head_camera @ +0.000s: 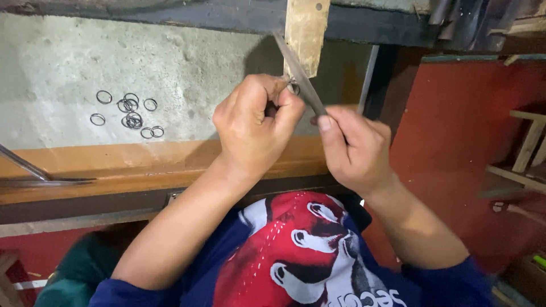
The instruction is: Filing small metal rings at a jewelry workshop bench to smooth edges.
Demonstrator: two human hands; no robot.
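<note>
L hand [253, 122] clenched, pinching small ring [293, 87] against wooden peg [305, 31]. R hand [355, 149] grasping file [300, 77], blade laid across ring. Loose rings [132, 113] on tabletop [68, 68], well apart, left.

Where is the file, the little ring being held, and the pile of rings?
file [301, 77], head view, middle of its blade
held ring [294, 87], head view, its visible edge
pile of rings [133, 119], head view, centre of the cluster

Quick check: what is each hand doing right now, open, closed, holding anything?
Left hand: closed, pinching a small metal ring against the wooden peg.
Right hand: closed on a slim metal file.
</note>
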